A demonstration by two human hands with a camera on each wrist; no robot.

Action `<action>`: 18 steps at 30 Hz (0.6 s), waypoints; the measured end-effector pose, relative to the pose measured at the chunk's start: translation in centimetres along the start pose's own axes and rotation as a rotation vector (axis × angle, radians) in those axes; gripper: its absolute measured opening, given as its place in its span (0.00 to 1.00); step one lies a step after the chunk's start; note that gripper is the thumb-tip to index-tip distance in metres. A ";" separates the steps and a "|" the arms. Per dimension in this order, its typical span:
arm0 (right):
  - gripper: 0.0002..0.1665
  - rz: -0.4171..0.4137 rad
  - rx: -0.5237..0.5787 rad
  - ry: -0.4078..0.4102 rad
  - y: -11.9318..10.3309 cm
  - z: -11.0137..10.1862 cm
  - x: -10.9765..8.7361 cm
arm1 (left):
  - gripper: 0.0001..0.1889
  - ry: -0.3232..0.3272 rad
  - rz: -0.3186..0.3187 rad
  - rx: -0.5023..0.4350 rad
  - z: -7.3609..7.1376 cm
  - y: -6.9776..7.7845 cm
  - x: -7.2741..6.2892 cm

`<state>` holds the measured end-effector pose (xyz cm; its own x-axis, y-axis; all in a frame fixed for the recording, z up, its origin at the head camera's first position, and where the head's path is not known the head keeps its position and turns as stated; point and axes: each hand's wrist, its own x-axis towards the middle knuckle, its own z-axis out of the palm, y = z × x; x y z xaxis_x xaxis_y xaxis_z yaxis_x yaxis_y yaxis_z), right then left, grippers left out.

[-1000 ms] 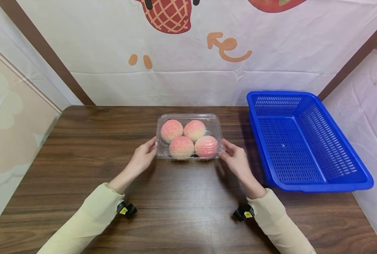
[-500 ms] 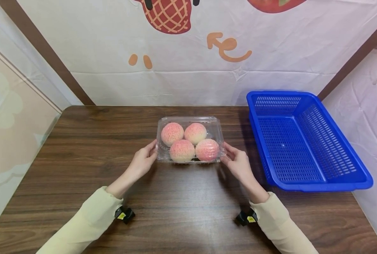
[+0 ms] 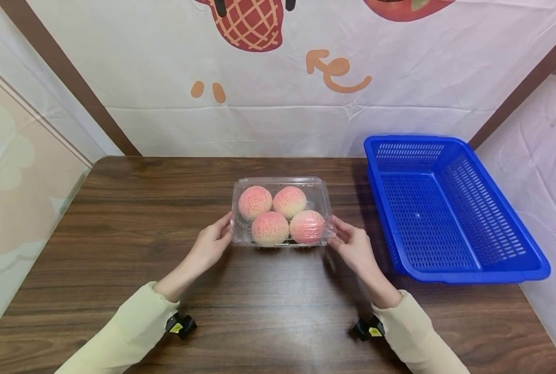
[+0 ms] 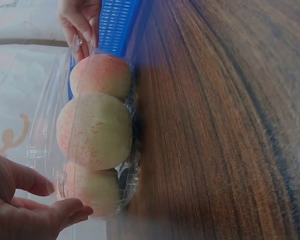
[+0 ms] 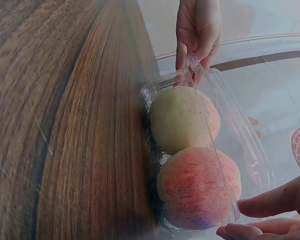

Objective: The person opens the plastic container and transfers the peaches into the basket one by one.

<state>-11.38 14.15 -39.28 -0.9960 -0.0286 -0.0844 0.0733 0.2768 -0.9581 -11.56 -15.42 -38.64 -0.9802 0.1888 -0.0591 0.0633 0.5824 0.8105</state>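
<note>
A clear plastic clamshell box [image 3: 282, 181] with its lid down holds several pink-and-yellow peaches [image 3: 269, 228]. My left hand [image 3: 211, 244] pinches the left side of the box between thumb and fingers. On the opposite side, my right hand [image 3: 353, 246] grips the box edge in the same way. Seen in the left wrist view, the left thumb and fingers [image 4: 65, 207] meet at the protruding plastic rim. The right wrist view shows the box close over the wooden surface, with a red-blushed peach [image 5: 197, 190] near the right fingertips.
A blue perforated plastic basket [image 3: 446, 272] stands to the right of my right hand, on the dark wooden table [image 3: 278, 322]. Behind the table's far edge hangs a white printed cloth [image 3: 166, 124]. A black wrist device [image 3: 182, 326] sits under each sleeve.
Both hands have drawn the box of peaches a little toward me, keeping hold of its two sides. The basket has stayed in place.
</note>
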 end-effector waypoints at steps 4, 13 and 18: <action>0.30 0.009 -0.006 -0.006 0.0 -0.2 -0.2 | 0.24 0.001 0.005 -0.001 0.0 0.1 -0.3; 0.30 0.004 -0.022 -0.027 -0.3 -0.4 -0.2 | 0.24 0.006 0.004 0.012 0.0 0.0 -0.3; 0.31 -0.009 -0.095 -0.027 -0.5 -0.5 -0.1 | 0.25 0.008 -0.029 0.002 0.0 0.2 -0.1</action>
<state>-11.38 14.46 -38.72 -0.9947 -0.0572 -0.0849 0.0582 0.3663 -0.9287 -11.41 -15.35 -38.43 -0.9831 0.1657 -0.0780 0.0353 0.5893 0.8071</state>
